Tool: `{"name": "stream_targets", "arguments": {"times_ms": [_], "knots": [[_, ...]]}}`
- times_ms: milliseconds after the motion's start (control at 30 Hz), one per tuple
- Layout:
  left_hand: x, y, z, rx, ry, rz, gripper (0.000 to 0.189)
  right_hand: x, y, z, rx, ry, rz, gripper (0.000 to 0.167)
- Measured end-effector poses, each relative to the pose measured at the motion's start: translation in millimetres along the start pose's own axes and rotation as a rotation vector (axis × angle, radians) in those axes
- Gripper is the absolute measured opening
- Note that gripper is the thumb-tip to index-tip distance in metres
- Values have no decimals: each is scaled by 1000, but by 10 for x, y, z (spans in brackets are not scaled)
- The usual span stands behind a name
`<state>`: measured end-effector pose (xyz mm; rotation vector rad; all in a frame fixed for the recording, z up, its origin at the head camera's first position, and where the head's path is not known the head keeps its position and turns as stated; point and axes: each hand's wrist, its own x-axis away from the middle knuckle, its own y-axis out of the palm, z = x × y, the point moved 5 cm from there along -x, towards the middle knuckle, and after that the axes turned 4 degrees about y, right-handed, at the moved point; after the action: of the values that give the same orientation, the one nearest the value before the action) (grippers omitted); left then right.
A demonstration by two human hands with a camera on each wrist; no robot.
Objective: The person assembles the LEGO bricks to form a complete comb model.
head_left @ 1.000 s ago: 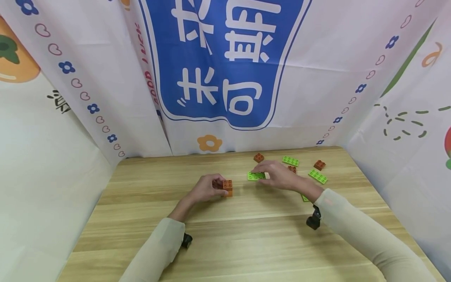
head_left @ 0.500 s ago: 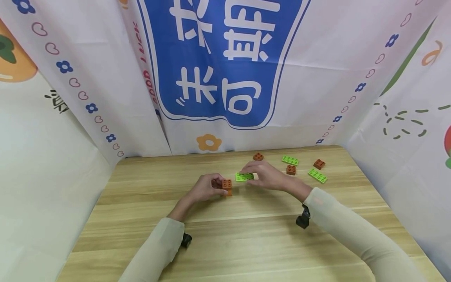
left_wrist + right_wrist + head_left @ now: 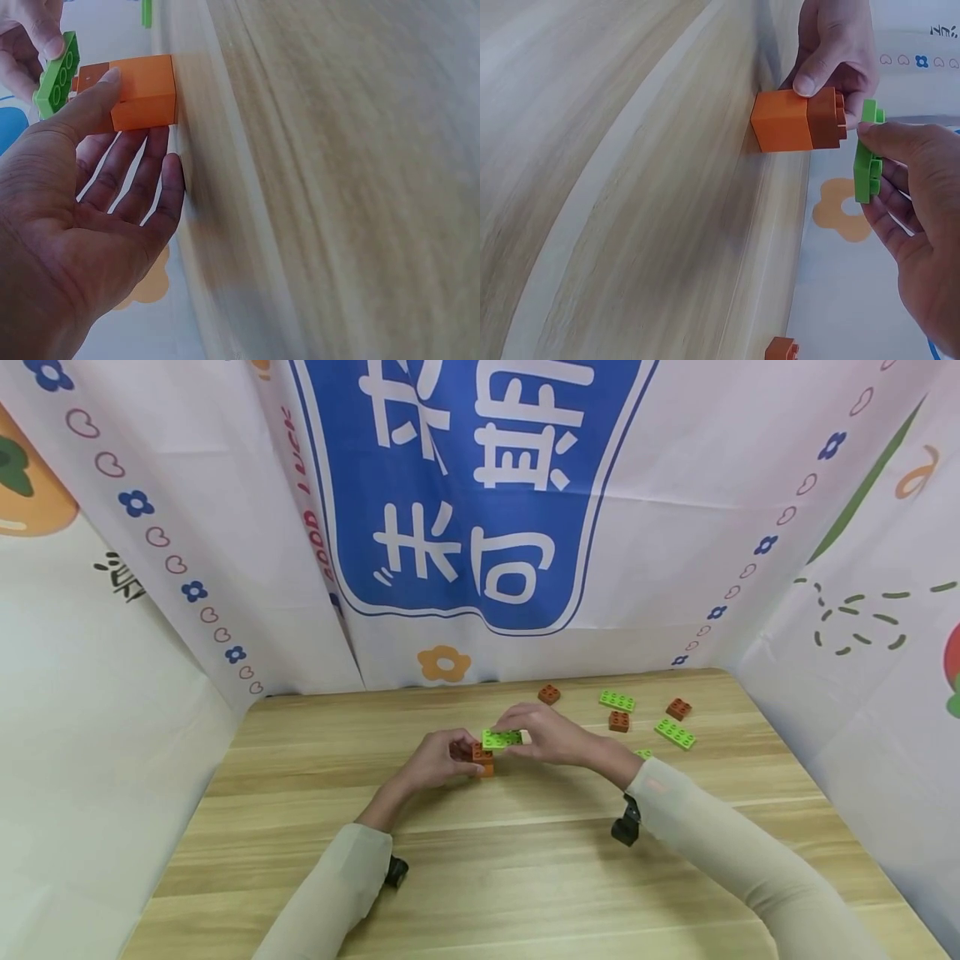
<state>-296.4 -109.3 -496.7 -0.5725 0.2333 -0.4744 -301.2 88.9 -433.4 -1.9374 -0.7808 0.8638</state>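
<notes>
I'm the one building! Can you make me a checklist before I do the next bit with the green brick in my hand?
1. Left hand holding the orange stack: ok.
2. Right hand pinching the green brick: ok.
3. Green brick's bumps facing up: ok.
4. Green brick lined up with the stack's bumps: cannot tell; it reaches past the stack's right side.
5. Green brick pressed on: not ok; the right wrist view shows a gap.
6. Other bricks out of the way: ok, lying to the right.
</notes>
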Motion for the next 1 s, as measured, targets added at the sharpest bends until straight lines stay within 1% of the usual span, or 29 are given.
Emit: {"name": "stream_targets", "arguments": {"times_ms": [233,467,733,1000], "knots": [[-3,3,-8,4,-6,-2,23,-80,67,-9,-12,8,-10,35],[-13,11,-14,9,-10,-4,24,-108,130,2,-13,-9,-13,35],[-4,14,-11,10,7,-9,22,-114,161,-24,5,-12,-38,35],[-3,-3,-8,8,6,-8,21,-149,155,-55,-1,-13,-64,34]]}}
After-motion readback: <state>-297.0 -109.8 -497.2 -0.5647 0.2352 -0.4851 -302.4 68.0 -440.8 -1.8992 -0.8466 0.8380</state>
